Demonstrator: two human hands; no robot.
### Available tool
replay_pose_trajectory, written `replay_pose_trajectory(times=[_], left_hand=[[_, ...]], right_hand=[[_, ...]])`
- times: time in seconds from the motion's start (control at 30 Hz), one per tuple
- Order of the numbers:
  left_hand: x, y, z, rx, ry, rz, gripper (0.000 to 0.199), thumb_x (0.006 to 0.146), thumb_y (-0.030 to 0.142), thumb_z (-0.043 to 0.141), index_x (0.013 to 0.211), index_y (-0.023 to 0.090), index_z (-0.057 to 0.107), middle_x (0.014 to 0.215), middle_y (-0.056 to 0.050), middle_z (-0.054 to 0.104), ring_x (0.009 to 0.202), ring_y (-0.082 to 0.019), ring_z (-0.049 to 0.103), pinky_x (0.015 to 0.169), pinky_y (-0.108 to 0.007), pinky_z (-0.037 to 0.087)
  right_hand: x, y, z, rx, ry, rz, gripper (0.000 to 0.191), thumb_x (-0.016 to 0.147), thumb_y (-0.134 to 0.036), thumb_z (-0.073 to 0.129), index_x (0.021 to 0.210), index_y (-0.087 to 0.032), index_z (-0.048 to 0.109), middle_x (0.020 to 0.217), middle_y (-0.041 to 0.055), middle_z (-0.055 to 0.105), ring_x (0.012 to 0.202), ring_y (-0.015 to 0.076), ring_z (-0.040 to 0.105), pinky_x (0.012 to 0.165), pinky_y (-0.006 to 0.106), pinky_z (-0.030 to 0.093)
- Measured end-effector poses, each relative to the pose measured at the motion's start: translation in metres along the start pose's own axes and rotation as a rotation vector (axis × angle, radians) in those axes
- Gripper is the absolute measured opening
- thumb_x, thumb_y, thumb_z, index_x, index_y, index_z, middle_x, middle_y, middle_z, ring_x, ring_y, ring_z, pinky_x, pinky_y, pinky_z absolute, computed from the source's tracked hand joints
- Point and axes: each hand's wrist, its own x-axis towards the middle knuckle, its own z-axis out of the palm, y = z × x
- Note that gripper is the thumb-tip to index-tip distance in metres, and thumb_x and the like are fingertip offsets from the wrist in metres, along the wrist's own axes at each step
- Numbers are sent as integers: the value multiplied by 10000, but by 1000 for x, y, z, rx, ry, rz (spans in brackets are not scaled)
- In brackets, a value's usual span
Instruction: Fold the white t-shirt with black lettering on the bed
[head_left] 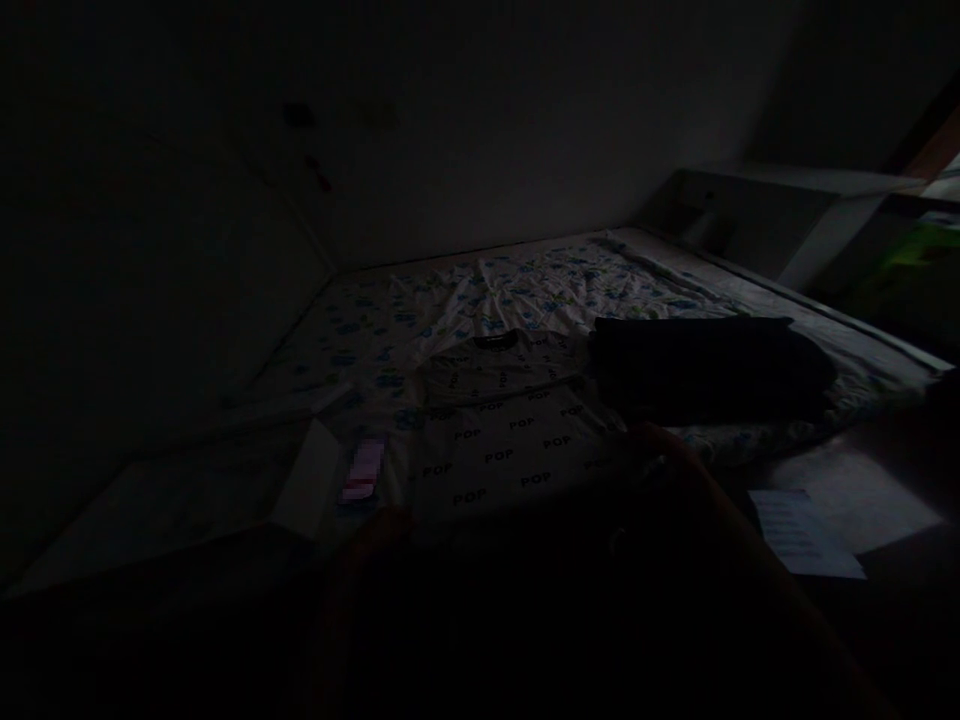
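Dark room, my hands low over the bed [337, 330]
Right hand [675, 470] and left hand [379, 530] beside the POP shirt [495, 440]; grip too dim to tell.

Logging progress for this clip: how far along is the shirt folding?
Done: the white POP-print shirt lies spread flat on the patterned bedsheet, beside a dark folded pile. In hand: both hands reach its near edge, barely visible in the dark. Left: no fold is visible yet.
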Motion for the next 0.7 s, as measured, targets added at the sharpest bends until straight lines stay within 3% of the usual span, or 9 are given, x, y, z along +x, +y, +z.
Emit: replay_pose_trajectory(times=[0.17, 0.27, 0.33, 0.4, 0.47, 0.57, 0.7], left_hand=[[4, -6, -8, 68, -12, -60, 278, 691, 506, 743, 617, 260, 633, 683, -77, 766, 872, -360, 799, 728, -371, 593], [13, -1, -15, 121, 146, -54, 258, 751, 490, 730, 687, 258, 637, 790, -81, 802, 922, -339, 795, 749, -349, 574], [23, 9, -15, 114, 278, 6, 244, 805, 499, 725, 791, 260, 677, 914, -88, 834, 975, -326, 798, 799, -345, 575], [34, 24, -6, 73, 320, 113, 264, 848, 515, 710, 923, 264, 741, 1036, -100, 855, 1043, -327, 802, 877, -358, 586], [44, 41, 12, 40, 229, 223, 330, 834, 514, 729, 1029, 257, 798, 1128, -124, 866, 1107, -350, 801, 959, -396, 593], [54, 60, 43, 44, 47, 367, 368, 804, 483, 746, 1074, 256, 854, 1248, -148, 873, 1192, -395, 790, 1060, -458, 565], [61, 68, 64, 143, 28, 421, 332, 895, 479, 639, 993, 254, 862, 1200, -151, 874, 1217, -436, 770, 1079, -511, 525]], right_hand=[[0, 0, 1, -96, 25, 40, 233, 872, -328, 888, 706, -182, 813, 816, 127, 820, 860, 294, 825, 723, 283, 545], [4, -14, 5, -100, 127, 27, 176, 934, -349, 849, 983, -183, 883, 1017, 158, 867, 987, 311, 841, 735, 265, 526], [6, -30, 9, -101, 222, -14, 288, 997, -367, 796, 1213, -188, 864, 1182, 165, 867, 1089, 306, 832, 773, 256, 525], [9, -50, 16, -113, 307, -97, 358, 1052, -366, 743, 1357, -193, 817, 1322, 168, 839, 1181, 298, 809, 847, 260, 538], [11, -71, 29, -135, 350, -221, 380, 1074, -351, 729, 1420, -208, 790, 1451, 162, 794, 1280, 292, 771, 954, 279, 553], [12, -101, 53, -207, 254, -380, 345, 1081, -353, 739, 1385, -210, 814, 1488, 152, 776, 1339, 298, 745, 1061, 312, 560], [15, -123, 76, -317, 118, -404, 320, 1155, -331, 611, 1322, -181, 838, 1403, 165, 816, 1291, 308, 778, 1065, 337, 583]])
